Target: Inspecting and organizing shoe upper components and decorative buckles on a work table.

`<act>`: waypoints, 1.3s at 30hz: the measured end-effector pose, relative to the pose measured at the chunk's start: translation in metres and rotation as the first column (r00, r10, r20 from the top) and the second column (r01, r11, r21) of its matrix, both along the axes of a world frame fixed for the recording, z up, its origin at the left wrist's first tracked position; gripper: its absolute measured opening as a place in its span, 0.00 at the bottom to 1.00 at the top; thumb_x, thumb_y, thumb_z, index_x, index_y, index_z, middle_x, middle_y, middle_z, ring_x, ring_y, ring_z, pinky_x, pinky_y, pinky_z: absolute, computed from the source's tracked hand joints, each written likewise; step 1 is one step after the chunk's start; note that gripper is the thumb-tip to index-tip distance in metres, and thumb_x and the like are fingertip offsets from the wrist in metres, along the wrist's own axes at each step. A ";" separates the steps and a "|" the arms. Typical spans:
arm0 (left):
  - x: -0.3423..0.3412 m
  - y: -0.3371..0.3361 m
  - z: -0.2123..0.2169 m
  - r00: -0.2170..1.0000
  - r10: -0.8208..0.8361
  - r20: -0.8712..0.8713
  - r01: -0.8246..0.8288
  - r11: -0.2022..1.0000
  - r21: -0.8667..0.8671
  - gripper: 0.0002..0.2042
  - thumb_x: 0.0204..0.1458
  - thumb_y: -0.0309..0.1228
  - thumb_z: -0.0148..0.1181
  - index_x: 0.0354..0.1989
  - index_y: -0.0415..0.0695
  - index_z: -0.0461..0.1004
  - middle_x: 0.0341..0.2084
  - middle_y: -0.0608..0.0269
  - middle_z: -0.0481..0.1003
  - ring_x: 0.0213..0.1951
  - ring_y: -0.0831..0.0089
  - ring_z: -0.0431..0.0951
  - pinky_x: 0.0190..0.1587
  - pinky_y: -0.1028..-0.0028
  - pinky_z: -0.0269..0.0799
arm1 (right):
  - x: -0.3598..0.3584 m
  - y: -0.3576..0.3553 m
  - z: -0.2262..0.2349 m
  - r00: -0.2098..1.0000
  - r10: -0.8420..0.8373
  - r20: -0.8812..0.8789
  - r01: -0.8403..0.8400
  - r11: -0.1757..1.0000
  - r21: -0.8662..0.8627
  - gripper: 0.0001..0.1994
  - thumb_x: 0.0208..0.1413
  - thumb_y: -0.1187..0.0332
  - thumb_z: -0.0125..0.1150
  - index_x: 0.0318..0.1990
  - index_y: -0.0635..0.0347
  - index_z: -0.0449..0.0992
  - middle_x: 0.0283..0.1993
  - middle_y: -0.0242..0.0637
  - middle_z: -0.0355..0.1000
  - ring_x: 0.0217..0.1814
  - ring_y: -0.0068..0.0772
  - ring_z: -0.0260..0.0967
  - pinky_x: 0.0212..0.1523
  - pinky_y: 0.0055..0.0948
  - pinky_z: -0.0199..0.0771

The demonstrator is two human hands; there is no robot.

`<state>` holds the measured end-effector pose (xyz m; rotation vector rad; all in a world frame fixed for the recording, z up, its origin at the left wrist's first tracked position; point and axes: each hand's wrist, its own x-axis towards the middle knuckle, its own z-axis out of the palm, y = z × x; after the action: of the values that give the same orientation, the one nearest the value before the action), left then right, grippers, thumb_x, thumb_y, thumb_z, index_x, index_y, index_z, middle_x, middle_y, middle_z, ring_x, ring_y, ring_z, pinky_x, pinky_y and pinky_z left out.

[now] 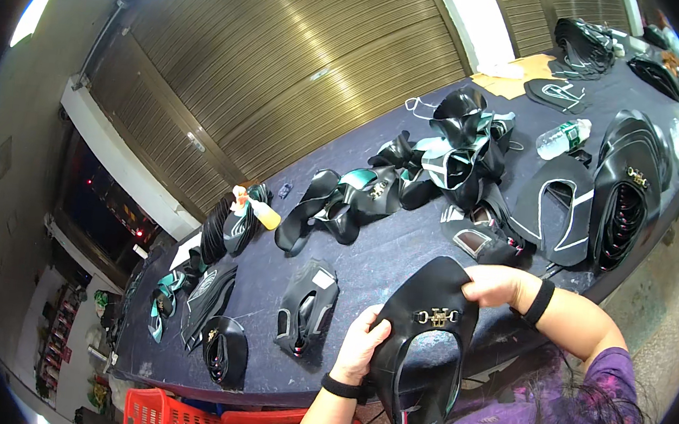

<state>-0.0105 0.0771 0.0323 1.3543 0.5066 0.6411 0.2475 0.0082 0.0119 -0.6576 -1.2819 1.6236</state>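
Two hands held one glossy black leather shoe upper with a gold metal buckle (429, 345) at the near edge of the dark blue cloth-covered surface (384, 256). The left hand (362, 345) was closed on the piece's left rim, thumb on top and fingers curled under it. The right hand (496, 285) was pinched shut on the far, rounded top edge. Both wrists wore black bands.

The upper hung partly over the surface's near edge, above a red plastic crate (168, 419) on the floor. Its long axis ran from far to near, leaning slightly left at the near end. The rounded toe end pointed away from the person; the open, forked end pointed back toward the purple patterned sleeve (580, 419). The buckle lay crosswise to that axis, face up.

As a judgement, the main risk was a slip. The leather looked slick, each hand gripped only an edge, and a loosened pinch could let the piece drop off the near edge toward the crate. A hard pull between the two hands could also crease the thin strip around the cut-out or strain the buckle's fixing.

Just beyond it lay a small black folded upper with a white tag (307, 306). Farther off sat a tangled pile of black and teal pieces (458, 154), a clear plastic water bottle (562, 138) and a yellow squeeze bottle (260, 211).
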 end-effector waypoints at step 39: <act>0.008 -0.008 -0.025 0.934 0.356 -0.006 -0.315 0.834 0.453 0.16 0.56 0.28 0.45 0.53 0.39 0.58 0.48 0.59 0.65 0.46 0.70 0.68 0.50 0.70 0.63 | -0.033 -0.051 -0.007 0.847 -0.205 -0.490 0.099 0.967 -0.233 0.18 0.53 0.68 0.54 0.49 0.68 0.65 0.46 0.47 0.69 0.50 0.39 0.67 0.53 0.37 0.65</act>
<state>-0.0028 0.0690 0.0071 1.7527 0.7110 1.0370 0.2143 -0.0432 0.0051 -0.3901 -0.6659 1.6586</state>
